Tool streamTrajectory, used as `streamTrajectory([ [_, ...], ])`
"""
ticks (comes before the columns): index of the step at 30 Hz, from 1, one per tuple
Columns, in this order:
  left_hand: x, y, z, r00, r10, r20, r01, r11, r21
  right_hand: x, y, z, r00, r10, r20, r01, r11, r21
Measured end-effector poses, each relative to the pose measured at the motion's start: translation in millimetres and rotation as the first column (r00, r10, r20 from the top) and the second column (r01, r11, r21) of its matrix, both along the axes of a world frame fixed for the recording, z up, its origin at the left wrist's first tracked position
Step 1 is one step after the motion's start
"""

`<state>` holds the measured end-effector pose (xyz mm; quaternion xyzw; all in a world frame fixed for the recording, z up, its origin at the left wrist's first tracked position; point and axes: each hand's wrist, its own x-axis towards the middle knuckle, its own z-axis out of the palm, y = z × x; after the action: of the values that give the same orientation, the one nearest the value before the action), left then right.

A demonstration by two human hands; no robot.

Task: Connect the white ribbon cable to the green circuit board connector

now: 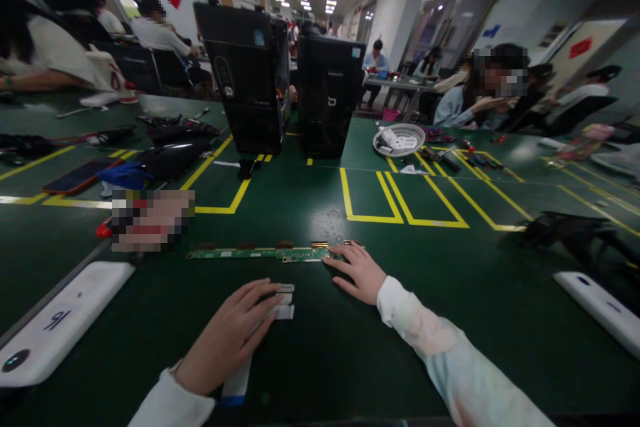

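Note:
A long, narrow green circuit board lies across the table in front of me, with copper-coloured tabs along its far edge. My right hand rests at its right end, fingers spread and tips touching the board. Nearer to me, my left hand lies over white flat ribbon cables, its fingers stretched out and not wrapped round them. Cable ends stick out past the fingertips. Below the palm, another white strip with a blue end comes out; the hand hides the part between.
Two black computer towers stand behind the board. White devices lie at left and right. A white basket, tools and a blue cloth are farther back. Yellow tape marks the green table. Other people sit around.

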<state>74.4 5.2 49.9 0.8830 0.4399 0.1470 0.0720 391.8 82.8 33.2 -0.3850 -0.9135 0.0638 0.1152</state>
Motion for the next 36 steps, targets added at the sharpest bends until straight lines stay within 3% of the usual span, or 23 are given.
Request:
streamTrajectory([
  [9, 29, 1, -8.5, 0.998, -0.049, -0.046, 0.044, 0.994, -0.104, 3, -1, 0.3, 1.0, -0.017, -0.001, 0.017, 1.0, -0.003],
  [18, 76, 13, -10.0, 0.999, -0.017, -0.041, 0.018, 1.0, 0.022, 3, 0, 0.3, 1.0, -0.003, -0.023, 0.003, 1.0, 0.009],
  [27, 93, 8, -18.3, 0.994, 0.054, -0.098, -0.046, 0.996, 0.073, 2, 0, -0.4, 1.0, -0.002, -0.027, 0.002, 1.0, 0.021],
  [36, 106, 5, -20.8, 0.99, 0.131, -0.061, -0.12, 0.982, 0.148, 2, 0, -2.7, 1.0, -0.007, -0.027, 0.008, 1.0, 0.027],
])
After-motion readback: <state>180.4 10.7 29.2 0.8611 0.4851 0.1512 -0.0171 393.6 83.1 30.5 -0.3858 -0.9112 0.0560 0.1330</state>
